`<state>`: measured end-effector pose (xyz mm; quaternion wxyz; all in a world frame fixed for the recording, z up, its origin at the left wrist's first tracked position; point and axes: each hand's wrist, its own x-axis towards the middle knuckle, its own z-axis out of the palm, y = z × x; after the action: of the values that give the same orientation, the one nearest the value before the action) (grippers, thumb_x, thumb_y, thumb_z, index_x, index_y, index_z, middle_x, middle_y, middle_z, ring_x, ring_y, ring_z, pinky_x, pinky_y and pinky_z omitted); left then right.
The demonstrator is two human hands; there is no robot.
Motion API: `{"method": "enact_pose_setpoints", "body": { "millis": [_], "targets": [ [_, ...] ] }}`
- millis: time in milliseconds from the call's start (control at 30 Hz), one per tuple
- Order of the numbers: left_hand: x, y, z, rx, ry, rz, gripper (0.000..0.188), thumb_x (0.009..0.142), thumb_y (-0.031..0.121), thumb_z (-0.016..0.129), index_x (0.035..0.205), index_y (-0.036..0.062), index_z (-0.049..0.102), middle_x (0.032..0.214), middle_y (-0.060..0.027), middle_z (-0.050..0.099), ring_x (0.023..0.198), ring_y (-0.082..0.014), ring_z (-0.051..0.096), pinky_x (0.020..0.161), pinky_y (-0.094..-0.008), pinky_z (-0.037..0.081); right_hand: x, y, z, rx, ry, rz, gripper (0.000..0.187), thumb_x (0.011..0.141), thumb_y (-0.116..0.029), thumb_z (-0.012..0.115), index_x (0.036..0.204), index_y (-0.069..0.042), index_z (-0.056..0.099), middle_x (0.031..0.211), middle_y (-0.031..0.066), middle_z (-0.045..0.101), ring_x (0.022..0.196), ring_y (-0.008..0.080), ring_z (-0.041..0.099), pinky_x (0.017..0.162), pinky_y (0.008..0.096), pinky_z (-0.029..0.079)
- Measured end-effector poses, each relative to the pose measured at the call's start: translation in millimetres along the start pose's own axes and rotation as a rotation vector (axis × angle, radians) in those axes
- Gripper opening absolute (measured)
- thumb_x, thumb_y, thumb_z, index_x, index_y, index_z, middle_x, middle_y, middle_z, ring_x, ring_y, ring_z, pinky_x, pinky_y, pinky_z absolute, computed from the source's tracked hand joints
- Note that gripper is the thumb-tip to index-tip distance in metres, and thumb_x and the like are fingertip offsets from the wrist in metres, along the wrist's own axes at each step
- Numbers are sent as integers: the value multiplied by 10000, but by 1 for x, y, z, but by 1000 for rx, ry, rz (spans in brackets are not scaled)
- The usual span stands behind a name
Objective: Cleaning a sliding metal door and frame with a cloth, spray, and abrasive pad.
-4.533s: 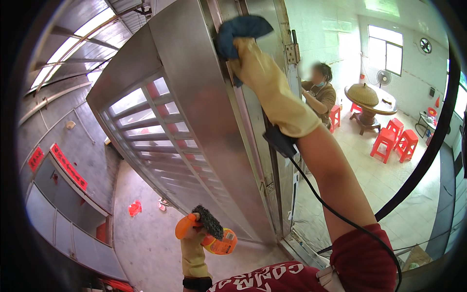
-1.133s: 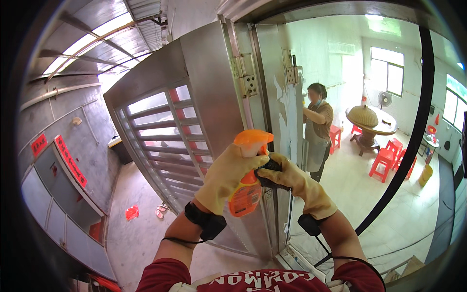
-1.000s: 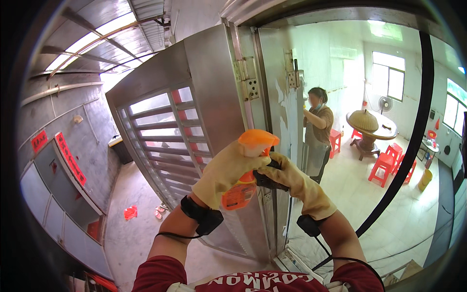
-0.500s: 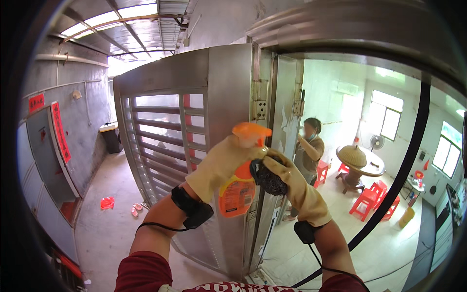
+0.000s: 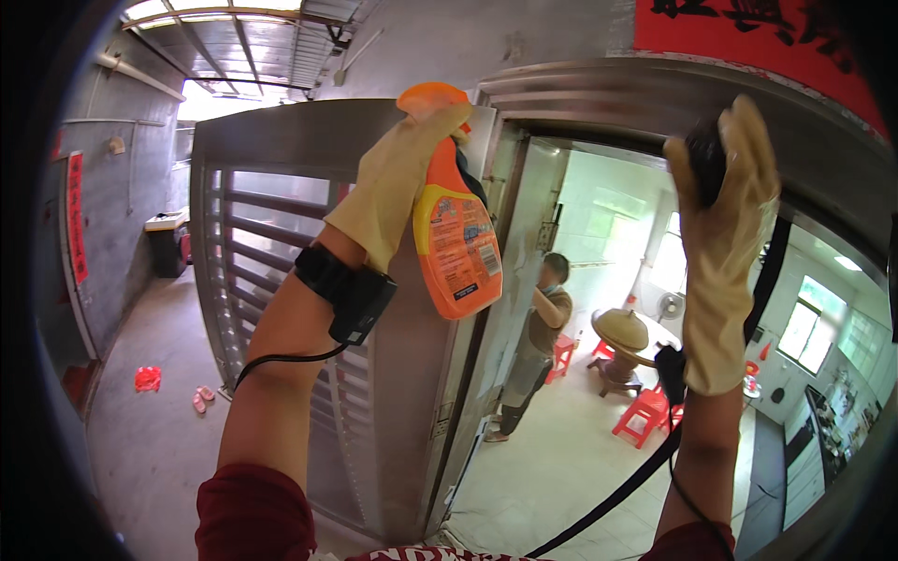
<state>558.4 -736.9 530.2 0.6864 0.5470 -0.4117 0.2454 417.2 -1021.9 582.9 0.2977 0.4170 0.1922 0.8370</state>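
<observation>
My left hand (image 5: 407,168), in a cream rubber glove, is closed round the neck of an orange spray bottle (image 5: 460,248), just below its orange trigger head. The bottle hangs upright in front of the open metal door (image 5: 398,411). On the right, my gloved right hand (image 5: 734,224) is raised to the top beam (image 5: 580,89) of the doorway. It grips a dark scouring pad (image 5: 707,161) between thumb and fingers, at the beam; whether the pad touches the metal I cannot tell.
Through the doorway, a person (image 5: 538,337) stands near the door frame. Behind are a round table (image 5: 645,351), red stools (image 5: 645,416) and a fan (image 5: 671,305). Outside on the left floor lie pink slippers (image 5: 202,399) and a red bag-like thing (image 5: 148,379). A red banner (image 5: 748,33) hangs overhead.
My hands have moved apart. The right one has gone up and right with the scouring pad, from beside the bottle to the top beam. The left has lifted the bottle; the view has tilted upward.
</observation>
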Motion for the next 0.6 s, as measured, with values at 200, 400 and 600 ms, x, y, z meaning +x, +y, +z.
{"method": "enact_pose_setpoints", "body": {
  "millis": [200,400,600],
  "targets": [
    [-14,-15,8,-214,10,-66,529,897,453,712,1244,58,654,1116,-9,604,966,-106,563,883,-262,474,27,24,16,123,-382,250,497,924,-281,719,1347,-60,580,1343,147,613,1214,283,606,987,441,518],
    [-58,-31,3,-272,-16,-308,514,922,346,715,1324,41,615,1150,-29,601,1051,-104,569,926,-275,481,17,22,7,-605,-603,-266,575,896,-195,708,1441,-113,541,1528,58,477,1382,236,488,1154,421,408],
    [-51,-90,7,-192,-124,-352,424,975,252,647,1319,7,615,1239,-73,602,1146,-128,574,973,-292,472,-26,1,-8,-274,-546,-129,571,877,-70,685,1430,-104,545,1520,69,487,1382,245,488,1120,393,438]
  ]
}}
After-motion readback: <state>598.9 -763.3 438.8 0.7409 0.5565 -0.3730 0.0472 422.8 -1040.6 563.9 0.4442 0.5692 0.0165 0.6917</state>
